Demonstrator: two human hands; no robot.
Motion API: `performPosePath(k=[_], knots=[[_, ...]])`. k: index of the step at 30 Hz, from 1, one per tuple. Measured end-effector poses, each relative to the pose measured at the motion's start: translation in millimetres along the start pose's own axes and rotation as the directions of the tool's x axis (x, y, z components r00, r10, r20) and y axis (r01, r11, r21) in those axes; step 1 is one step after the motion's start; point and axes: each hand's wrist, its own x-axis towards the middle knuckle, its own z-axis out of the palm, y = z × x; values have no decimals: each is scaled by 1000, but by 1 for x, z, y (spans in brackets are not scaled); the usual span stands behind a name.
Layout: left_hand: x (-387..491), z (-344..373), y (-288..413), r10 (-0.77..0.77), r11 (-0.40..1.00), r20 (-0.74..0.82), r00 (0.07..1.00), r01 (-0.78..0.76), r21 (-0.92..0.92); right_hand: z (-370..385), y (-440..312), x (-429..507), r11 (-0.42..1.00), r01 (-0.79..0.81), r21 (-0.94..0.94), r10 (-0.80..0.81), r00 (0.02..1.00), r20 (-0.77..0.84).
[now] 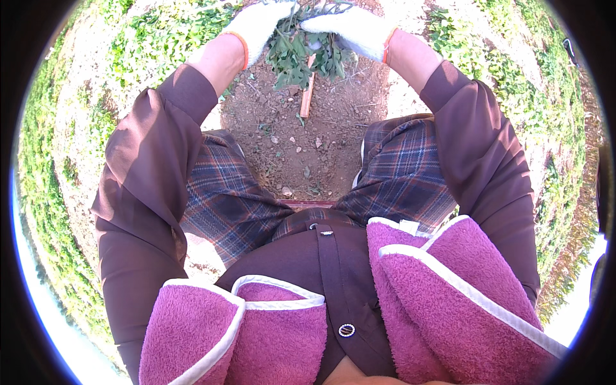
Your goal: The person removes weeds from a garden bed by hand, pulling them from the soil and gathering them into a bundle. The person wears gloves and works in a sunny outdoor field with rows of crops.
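Note:
Both my hands wear white knit gloves with orange cuffs and meet at the top edge of the view. My left hand [260, 30] grips a leafy green plant [288, 60] from the left, around its upper stems. Opposite it, my right hand [353, 30] is closed on the same plant, with fingers pointing inward. Lobed, greyish-green leaves hang below the gloves, and the fingertips are partly hidden among them. Beneath the leaves a flat wooden stick [307, 98] lies on the brown soil [332, 139]; its far end is covered by the plant.
Between my plaid-trousered knees [231, 178] the soil holds small stones and plant scraps. A reddish edge [313, 204] shows below me. Green crop rows [159, 43] run on both sides in bright sun. A magenta towel [433, 288] with white trim hangs over my chest.

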Motion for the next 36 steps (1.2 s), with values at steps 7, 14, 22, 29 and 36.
performPosePath(k=[7, 14, 22, 29, 36], knots=[[2, -3, -2, 0, 994, 1, 1000, 0, -110, 0, -1, 2, 999, -31, -36, 25, 990, -142], [-2, 13, 9, 58, 943, 152, 987, -4, -333, -5, 0, 3, 999, -22, 39, 30, 969, -244], [-22, 33, 35, 38, 887, 197, 980, 58, -458, -3, 1, 5, 997, 76, 25, -64, 945, -320], [-23, 30, 36, 105, 906, 269, 957, 20, -423, -3, -3, 6, 996, -20, 91, 48, 948, -315], [-30, 40, 45, 81, 956, 201, 976, -19, -294, -4, -2, 5, 997, 49, 55, -30, 952, -305]])
